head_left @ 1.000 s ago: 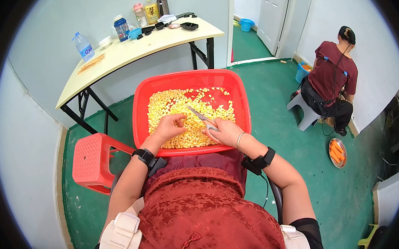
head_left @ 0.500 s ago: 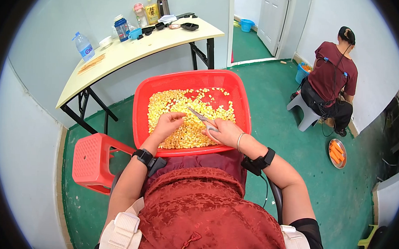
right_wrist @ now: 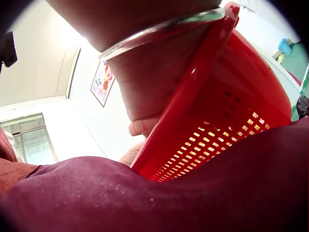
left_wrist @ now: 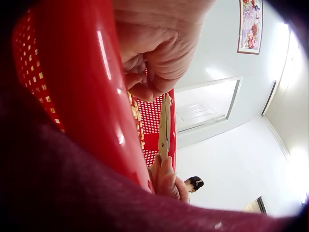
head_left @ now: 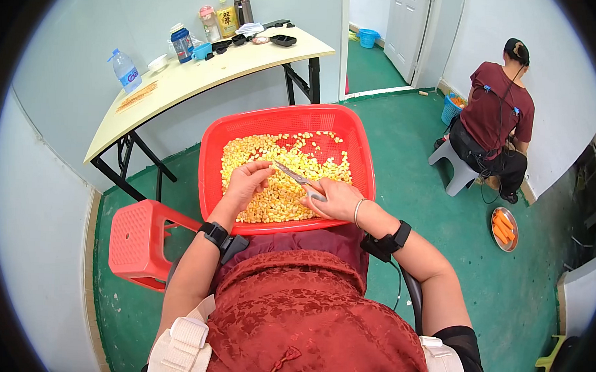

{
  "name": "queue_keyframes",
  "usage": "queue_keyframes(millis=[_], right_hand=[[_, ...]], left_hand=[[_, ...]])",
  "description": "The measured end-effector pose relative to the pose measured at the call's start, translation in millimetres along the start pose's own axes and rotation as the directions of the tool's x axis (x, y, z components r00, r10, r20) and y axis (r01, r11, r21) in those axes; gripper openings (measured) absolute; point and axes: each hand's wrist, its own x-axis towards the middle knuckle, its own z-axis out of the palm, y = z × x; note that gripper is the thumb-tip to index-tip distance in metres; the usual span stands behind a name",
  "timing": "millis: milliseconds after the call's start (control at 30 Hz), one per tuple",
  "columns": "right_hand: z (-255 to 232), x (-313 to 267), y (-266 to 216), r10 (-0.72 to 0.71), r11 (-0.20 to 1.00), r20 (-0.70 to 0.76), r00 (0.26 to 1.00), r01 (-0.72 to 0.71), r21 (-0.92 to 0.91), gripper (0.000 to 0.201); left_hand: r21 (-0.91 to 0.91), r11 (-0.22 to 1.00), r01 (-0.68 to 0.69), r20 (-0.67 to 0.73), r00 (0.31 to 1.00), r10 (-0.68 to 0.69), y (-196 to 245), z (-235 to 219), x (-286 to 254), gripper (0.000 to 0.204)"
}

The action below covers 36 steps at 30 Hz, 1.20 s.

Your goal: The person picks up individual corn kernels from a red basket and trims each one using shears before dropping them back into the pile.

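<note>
Yellow corn kernels (head_left: 280, 202) lie in a red perforated basket (head_left: 209, 162) on the person's lap. Above them the right hand (head_left: 339, 200) grips the scissors (head_left: 298, 178), whose narrow blades point up and left. The left hand (head_left: 246, 184) has its thumb and finger pinched together at the blade tips, on what looks like a small kernel. The left wrist view shows the curled left hand (left_wrist: 161, 53) over the basket's rim and the scissors (left_wrist: 164, 130) just below its fingertips. In the right wrist view the basket wall hides most of the right hand (right_wrist: 145, 125).
A table (head_left: 250, 54) with bottles, a cup and black trays stands behind the basket. On the left is a red stool (head_left: 139, 239). Another person (head_left: 500, 115) sits at the right, near a blue basket (head_left: 451, 109) and a metal bowl of carrots (head_left: 503, 229).
The left hand has risen slightly and its fingertips have come up to the scissors' tips. The scissors have shifted slightly left, and their blades and handles look closer together.
</note>
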Motion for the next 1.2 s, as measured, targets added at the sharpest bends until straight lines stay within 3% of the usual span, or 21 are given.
queue_keyframes(millis=[367, 1200], right_hand=[[-2.9, -0.3, -1.1, 0.046, 0.999, 0.048, 0.998, -0.046, 0.002, 0.055], [-4.2, 0.3, 0.5, 0.046, 0.998, 0.047, 0.998, -0.048, 0.035, 0.046]], left_hand=[[-0.04, 0.999, -0.019, 0.05, 0.999, 0.021, 2.3, 1.1, -1.8, 0.041], [0.001, 1.0, 0.01, 0.137, 0.99, -0.01, -0.5, 1.8, -2.3, 0.05]])
